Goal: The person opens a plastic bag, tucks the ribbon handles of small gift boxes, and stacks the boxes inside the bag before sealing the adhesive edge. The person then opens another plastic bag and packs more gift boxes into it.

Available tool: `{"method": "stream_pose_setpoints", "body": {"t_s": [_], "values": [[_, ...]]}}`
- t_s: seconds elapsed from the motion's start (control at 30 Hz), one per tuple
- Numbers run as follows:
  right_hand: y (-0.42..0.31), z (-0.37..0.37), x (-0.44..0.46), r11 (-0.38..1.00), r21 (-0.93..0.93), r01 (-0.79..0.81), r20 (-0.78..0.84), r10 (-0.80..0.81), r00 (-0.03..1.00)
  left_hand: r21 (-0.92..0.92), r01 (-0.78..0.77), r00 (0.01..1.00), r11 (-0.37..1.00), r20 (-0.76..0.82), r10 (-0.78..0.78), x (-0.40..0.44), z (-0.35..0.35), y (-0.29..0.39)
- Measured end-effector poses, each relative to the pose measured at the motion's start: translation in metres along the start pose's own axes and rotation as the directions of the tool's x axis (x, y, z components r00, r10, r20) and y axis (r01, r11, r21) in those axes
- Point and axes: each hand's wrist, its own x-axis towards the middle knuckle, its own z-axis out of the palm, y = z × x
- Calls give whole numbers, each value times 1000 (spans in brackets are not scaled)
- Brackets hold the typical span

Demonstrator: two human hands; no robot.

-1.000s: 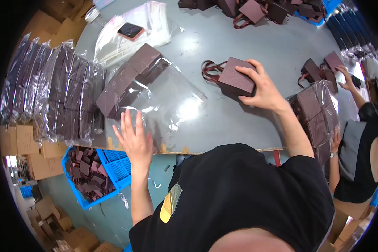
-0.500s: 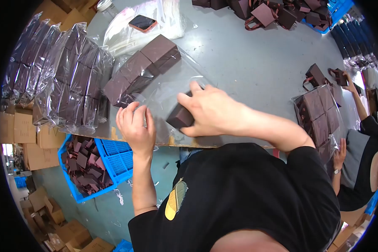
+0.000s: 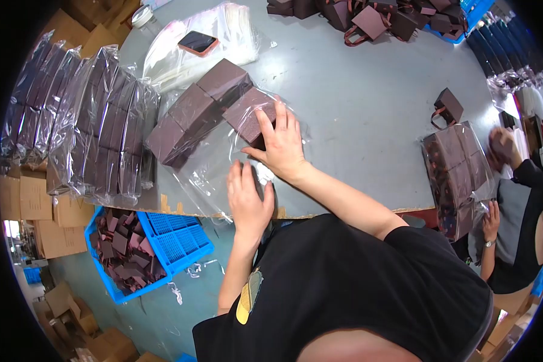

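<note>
Several dark brown boxes (image 3: pixel 190 108) lie in a row inside a clear plastic bag (image 3: pixel 208 175) on the grey table. Beside the far end of that row, another brown box (image 3: pixel 247 114) sits at the bag, with film around it. My right hand (image 3: pixel 283 145) is on this box, fingers over its top and right side and thumb by its near end. Closer to the table edge, my left hand (image 3: pixel 247 202) lies by the bag's loose film, its fingers stretched out and thumb apart. Whether its fingertips touch the film is hard to see.
Wrapped packs of boxes (image 3: pixel 96 127) stand at the left. A phone (image 3: pixel 198 43) rests on plastic bags (image 3: pixel 238 30). Loose small bags (image 3: pixel 368 24) pile up at the back. A blue crate (image 3: pixel 117 295) is below the table; a co-worker (image 3: pixel 516 235) handles items at the right.
My right hand has moved the box away from me, up against the row in the bag. My left hand has shifted right and slightly nearer the table edge. The co-worker's raised hand has moved.
</note>
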Motion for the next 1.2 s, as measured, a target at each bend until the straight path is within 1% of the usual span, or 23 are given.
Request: {"method": "stream_pose_setpoints", "body": {"t_s": [0.03,0.07,0.2,0.27,0.33,0.37,0.4,0.43,0.53,0.6,0.7,0.73,0.83,0.87,0.9,0.93,0.97,1.0,1.03,1.07,1.1,1.17,1.2], "values": [[0,-1,2,1000,-5,-3,9,3,1000,-7,14,1000,1000,15,-14,0,9,-3],[0,-2,3,1000,-10,-5,19,5,1000,151,-36,995,988,100,21,-2,14,-6],[-10,-30,-5,997,75,5,58,-9,998,120,65,985,991,149,-82,5,4,2],[-12,-51,-17,988,152,30,58,-40,998,163,75,983,984,151,-100,12,0,-2],[-4,-58,-29,969,197,150,-31,-147,989,130,66,989,989,124,-82,22,2,-4],[2,-56,-33,942,263,210,24,-223,974,128,4,996,992,92,-15,27,2,-4],[4,-54,-34,954,216,207,106,-233,967,93,36,990,995,134,-48,31,1,-4],[7,-45,-31,968,194,161,174,-196,965,66,70,981,995,175,-81,33,1,-3],[8,-25,-12,991,131,24,382,-72,922,65,13,996,998,86,-18,25,11,-5],[5,-31,8,995,79,-63,511,14,860,61,-20,999,998,37,18,21,15,-8],[23,-57,17,969,246,-23,666,-152,730,70,-16,1000,997,14,15,15,20,-10],[40,-69,26,913,393,108,653,-360,667,71,-15,1000,997,7,15,13,21,-11],[83,-144,105,828,456,-327,876,-353,329,72,-8,1000,997,6,8,12,21,-12],[105,-151,130,819,517,-249,785,-338,520,79,-5,1000,997,7,4,11,22,-12],[133,-146,158,847,518,-120,624,-279,730,88,1,1000,996,9,-2,11,22,-12],[161,-140,191,875,474,-94,498,-178,849,93,-1,1000,996,11,0,12,22,-12],[192,-126,225,939,334,76,243,-164,956,93,4,1000,996,18,-5,12,22,-12],[226,-113,261,993,71,94,184,-106,977,94,8,1000,996,22,-11,13,22,-12],[252,-102,290,995,49,-84,137,77,988,96,14,1000,995,24,-17,14,21,-12],[284,-87,320,989,13,-145,138,142,980,99,20,1000,995,22,-23,15,20,-10],[292,-81,341,963,-112,-243,123,256,959,101,33,999,994,25,-36,16,20,-9],[304,-66,377,938,-233,-255,64,276,959,108,61,997,992,34,-65,15,20,-10],[306,-54,392,923,-351,-154,4,166,986,108,66,998,992,8,-67,13,23,-12]]}}
